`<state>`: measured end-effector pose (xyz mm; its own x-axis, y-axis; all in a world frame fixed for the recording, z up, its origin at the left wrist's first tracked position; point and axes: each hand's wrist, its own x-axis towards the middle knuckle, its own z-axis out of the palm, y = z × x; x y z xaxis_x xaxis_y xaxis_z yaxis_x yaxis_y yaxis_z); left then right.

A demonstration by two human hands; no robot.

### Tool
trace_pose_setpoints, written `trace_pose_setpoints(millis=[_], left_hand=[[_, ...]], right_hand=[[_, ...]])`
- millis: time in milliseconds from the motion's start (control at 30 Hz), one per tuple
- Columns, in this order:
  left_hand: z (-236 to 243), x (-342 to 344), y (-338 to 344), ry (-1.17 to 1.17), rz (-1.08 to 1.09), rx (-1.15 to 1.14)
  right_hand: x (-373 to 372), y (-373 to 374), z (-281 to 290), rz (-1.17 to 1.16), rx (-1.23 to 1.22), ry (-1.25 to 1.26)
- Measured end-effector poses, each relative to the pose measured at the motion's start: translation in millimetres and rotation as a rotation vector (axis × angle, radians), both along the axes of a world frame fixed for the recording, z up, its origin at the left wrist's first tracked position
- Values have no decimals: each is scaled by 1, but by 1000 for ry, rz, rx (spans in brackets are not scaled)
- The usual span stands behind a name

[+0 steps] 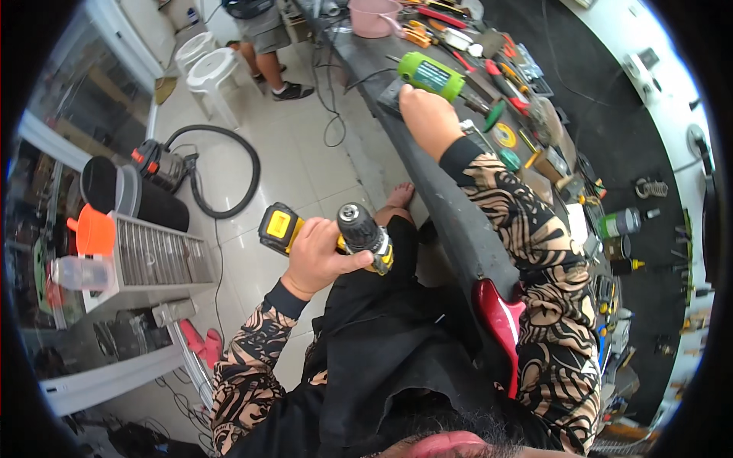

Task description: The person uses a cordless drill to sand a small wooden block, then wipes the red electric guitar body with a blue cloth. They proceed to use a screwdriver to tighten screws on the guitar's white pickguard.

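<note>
The left hand (pixel 313 256) is wrapped around the grip of a yellow and black drill (pixel 359 227), held above the person's lap. The right hand (pixel 429 118) is over the surface (pixel 450 210), beside a green power tool (pixel 430 75); its fingers are mostly hidden, so I cannot tell its grip. A pink pot (pixel 372 19) stands farther along. An orange container (pixel 96 230) and a clear jar (pixel 80 273) sit by a rack (pixel 164 248), their contents unclear
</note>
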<state>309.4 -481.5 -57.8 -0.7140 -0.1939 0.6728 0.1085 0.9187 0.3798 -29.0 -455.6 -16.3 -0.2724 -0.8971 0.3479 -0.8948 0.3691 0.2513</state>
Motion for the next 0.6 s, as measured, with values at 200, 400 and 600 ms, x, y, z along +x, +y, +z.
trace_pose_setpoints(millis=[200,400,600], left_hand=[[-11,-14,6,-32,-31,99],[-16,-38,13,113,-74,-122],[-15,-56,26,131,-80,-73]], right_hand=[[3,12,4,-42,-41,-12],[5,14,8,-10,-35,-90],[14,53,17,24,-111,-266]])
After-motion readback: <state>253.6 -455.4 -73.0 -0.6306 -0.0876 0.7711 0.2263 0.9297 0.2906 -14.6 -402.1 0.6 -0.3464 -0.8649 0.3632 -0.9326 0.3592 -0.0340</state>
